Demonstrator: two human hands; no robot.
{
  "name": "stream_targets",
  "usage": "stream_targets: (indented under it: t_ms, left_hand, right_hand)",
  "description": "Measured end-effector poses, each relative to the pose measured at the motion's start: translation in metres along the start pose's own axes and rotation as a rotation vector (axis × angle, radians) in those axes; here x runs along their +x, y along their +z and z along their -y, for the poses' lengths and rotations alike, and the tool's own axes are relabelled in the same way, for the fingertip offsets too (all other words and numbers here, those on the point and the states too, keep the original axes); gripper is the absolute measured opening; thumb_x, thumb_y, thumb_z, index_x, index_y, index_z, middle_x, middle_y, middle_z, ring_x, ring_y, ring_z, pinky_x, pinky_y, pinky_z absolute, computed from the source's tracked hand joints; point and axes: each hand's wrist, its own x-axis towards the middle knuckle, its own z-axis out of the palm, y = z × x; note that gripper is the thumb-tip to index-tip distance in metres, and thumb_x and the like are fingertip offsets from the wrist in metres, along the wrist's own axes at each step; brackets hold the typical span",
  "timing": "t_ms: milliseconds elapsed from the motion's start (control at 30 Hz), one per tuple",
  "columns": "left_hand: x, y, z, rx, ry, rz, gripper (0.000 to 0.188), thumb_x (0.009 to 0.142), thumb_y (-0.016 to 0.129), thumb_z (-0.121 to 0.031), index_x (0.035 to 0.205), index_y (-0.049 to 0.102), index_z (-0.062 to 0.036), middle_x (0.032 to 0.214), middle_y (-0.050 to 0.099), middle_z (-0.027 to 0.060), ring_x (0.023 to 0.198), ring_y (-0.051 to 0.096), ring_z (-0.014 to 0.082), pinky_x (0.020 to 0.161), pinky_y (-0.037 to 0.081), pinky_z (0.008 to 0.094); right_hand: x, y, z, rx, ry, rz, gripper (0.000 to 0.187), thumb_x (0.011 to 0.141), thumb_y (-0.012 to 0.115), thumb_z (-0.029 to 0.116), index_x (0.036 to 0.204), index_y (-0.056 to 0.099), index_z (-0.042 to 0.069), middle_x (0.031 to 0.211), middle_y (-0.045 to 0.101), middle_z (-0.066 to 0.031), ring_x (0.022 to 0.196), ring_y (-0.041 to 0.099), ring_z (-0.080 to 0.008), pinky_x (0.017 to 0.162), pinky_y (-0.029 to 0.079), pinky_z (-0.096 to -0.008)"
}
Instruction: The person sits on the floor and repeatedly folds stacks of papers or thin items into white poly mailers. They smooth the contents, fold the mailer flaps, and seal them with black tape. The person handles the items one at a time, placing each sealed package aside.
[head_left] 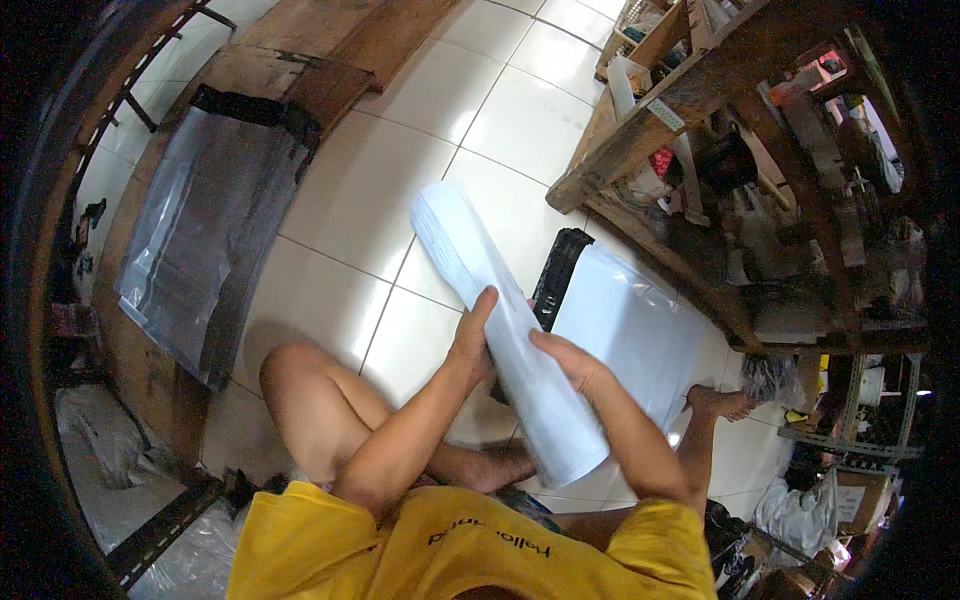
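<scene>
A thick bundle of pale blue-white plastic sheets, curled lengthwise into a roll, is held slantwise above my lap. Its layered far end points up and to the left, and its near end is down toward my right forearm. My left hand closes round its left side, thumb on top. On the other side, my right hand grips it near the middle, also thumb uppermost; its other fingers are hidden beneath. Just beyond my right hand, a flat stack of similar pale plastic with a black edge lies on the floor.
To the left, a clear-wrapped grey plastic stack with black ends rests on a brown board. A wooden shelf frame full of mixed items stands at the right. White tiles cover the floor. My crossed legs are below the bundle.
</scene>
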Motion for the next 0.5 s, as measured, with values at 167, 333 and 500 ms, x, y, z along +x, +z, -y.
stream_targets:
  t_ms: [167, 333, 500]
  left_hand:
    - [-0.038, 0.008, -0.015, 0.235, 0.369, -0.171, 0.086, 0.082, 0.08, -0.025, 0.146, 0.028, -0.0001, 0.127, 0.056, 0.0183, 0.117, 0.058, 0.0286, 0.1, 0.05, 0.042]
    - [-0.077, 0.034, -0.065, 0.567, 0.681, 0.09, 0.095, 0.074, 0.086, -0.015, 0.147, 0.026, -0.0008, 0.127, 0.055, 0.0175, 0.116, 0.058, 0.0259, 0.101, 0.049, 0.0404]
    - [-0.099, 0.051, -0.102, 0.416, 0.533, 0.206, 0.09, 0.076, 0.083, -0.024, 0.145, 0.031, 0.0021, 0.127, 0.057, 0.0175, 0.116, 0.059, 0.0258, 0.101, 0.049, 0.0404]
  right_hand:
    - [-0.029, 0.071, -0.024, -0.407, -0.57, -0.265, 0.1, 0.081, 0.084, 0.035, 0.154, 0.025, -0.001, 0.144, 0.049, -0.0236, 0.132, 0.051, -0.0303, 0.111, 0.04, -0.04]
    - [-0.036, 0.099, -0.018, -0.367, -0.726, -0.326, 0.106, 0.071, 0.088, 0.025, 0.153, 0.026, 0.0, 0.143, 0.05, -0.0216, 0.13, 0.052, -0.0307, 0.111, 0.04, -0.0401]
    - [-0.044, 0.096, -0.027, 0.101, -0.581, 0.114, 0.105, 0.066, 0.09, 0.034, 0.149, 0.035, -0.001, 0.135, 0.057, -0.0157, 0.124, 0.057, -0.0279, 0.107, 0.044, -0.0406]
